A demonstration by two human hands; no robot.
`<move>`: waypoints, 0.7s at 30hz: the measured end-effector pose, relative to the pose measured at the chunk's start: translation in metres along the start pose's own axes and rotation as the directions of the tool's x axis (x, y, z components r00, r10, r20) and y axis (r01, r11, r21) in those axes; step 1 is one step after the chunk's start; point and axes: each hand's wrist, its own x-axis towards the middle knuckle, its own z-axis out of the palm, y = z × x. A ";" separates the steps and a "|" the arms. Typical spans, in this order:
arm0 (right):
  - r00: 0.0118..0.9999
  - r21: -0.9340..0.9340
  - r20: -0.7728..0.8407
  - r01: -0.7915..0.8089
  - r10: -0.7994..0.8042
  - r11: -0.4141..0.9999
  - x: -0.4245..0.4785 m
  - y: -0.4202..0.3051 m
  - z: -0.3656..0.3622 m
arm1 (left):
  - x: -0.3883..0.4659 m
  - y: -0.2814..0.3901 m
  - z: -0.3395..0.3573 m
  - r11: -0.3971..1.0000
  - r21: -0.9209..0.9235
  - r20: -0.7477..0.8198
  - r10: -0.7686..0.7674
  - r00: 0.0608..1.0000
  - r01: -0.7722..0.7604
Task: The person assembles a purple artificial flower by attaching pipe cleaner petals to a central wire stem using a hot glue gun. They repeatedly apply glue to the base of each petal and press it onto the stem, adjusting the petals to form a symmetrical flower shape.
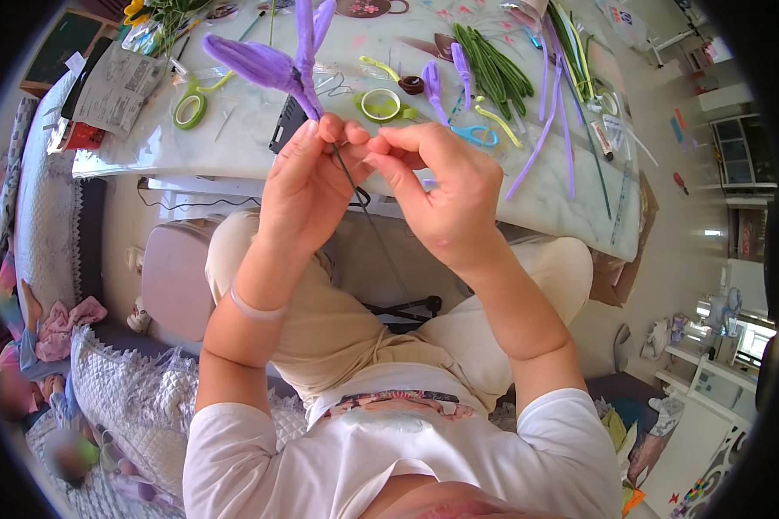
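Note:
My left hand (pixel 311 175) pinches the base of a purple pipe-cleaner flower (pixel 259 61), whose petals point up and to the left. A thin dark green stem (pixel 370 220) runs down from it between my forearms. Close beside, my right hand (pixel 448 188) has thumb and forefinger together at the left fingertips; whether something thin lies between them cannot be made out. Beyond the hands lie a roll of green tape (pixel 380 105), blue-handled scissors (pixel 477 135), two small purple buds (pixel 432 84) and a bundle of green pipe cleaners (pixel 493 71).
Another green tape roll (pixel 190 110) lies on the marble-patterned table (pixel 234 152) at left, near a grey printed package (pixel 113 87). Purple strips (pixel 561 123) and long green stems lie at right. A stool (pixel 175 279) stands left of my knees. Other people are at the far left.

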 end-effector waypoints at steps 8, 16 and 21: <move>0.995 -0.126 0.081 -0.049 0.060 0.991 0.015 0.000 -0.034 | -0.005 0.007 0.001 0.995 0.103 0.025 -0.003 1.000 0.000; 0.977 -0.520 0.096 -0.114 0.190 0.847 0.016 0.027 -0.005 | -0.038 0.080 -0.011 0.905 0.263 0.102 0.318 0.943 -0.334; 0.901 -0.689 0.380 0.125 0.209 0.714 0.006 0.020 0.077 | -0.066 0.111 -0.023 0.837 0.378 0.081 0.395 0.915 -0.395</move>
